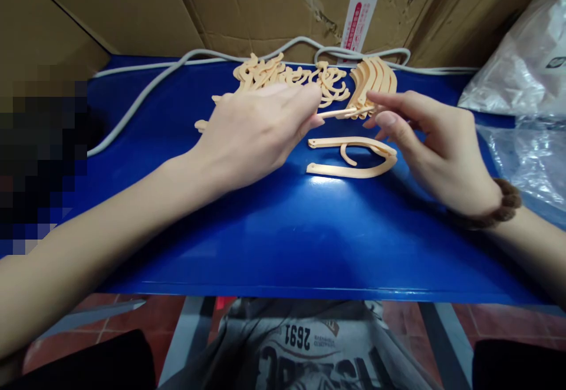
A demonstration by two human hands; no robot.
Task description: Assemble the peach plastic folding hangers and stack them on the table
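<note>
The blue bench (283, 242) fills the view, with cardboard boxes (247, 6) standing along its far edge and a clear plastic bag (522, 83) at its right edge. A grey cable (145, 92) runs from the left side along the far edge. Near the middle of that edge lies a pile of peach plastic hooks (327, 80), and just to its right a neat stack of curved pieces (374, 77).

A curved clip (354, 170) lies flat on the bench, in front of the pile and between the hands.

Just above it, both hands share a thin plastic strip (342, 112). The left hand (252, 136) has its fingers curled, pinching one end. The right hand (437, 145) is half open, with thumb and forefinger at the other end.

This looks like the fitting step, with one small part held ready over the clip. Going on would call for a fine, steady pinch and careful lining up, since the strip is slender and probably bends easily.
</note>
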